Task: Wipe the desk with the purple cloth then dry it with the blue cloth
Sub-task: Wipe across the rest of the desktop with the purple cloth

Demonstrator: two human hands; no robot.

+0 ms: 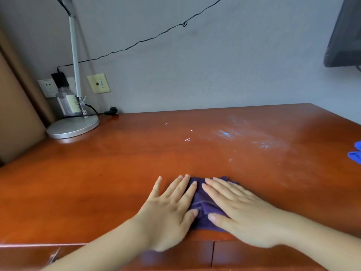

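Observation:
A purple cloth (203,204) lies flat on the reddish-brown wooden desk (117,173), close to its front edge. My left hand (172,210) presses on the cloth's left part with fingers straight and spread. My right hand (238,210) presses flat on its right part. Most of the cloth is hidden under both hands. The blue cloth (356,154) shows only as a small piece at the right edge of the view. A pale blue-white powdery smear (234,135) and small white scraps (187,139) mark the desk further back.
A lamp with a round silver base (72,127) stands at the back left, with a clear bottle (66,102) and wall sockets behind it. A black cable (136,43) runs across the wall. A dark monitor (343,34) hangs at the top right. Drawer fronts (213,255) lie below the desk edge.

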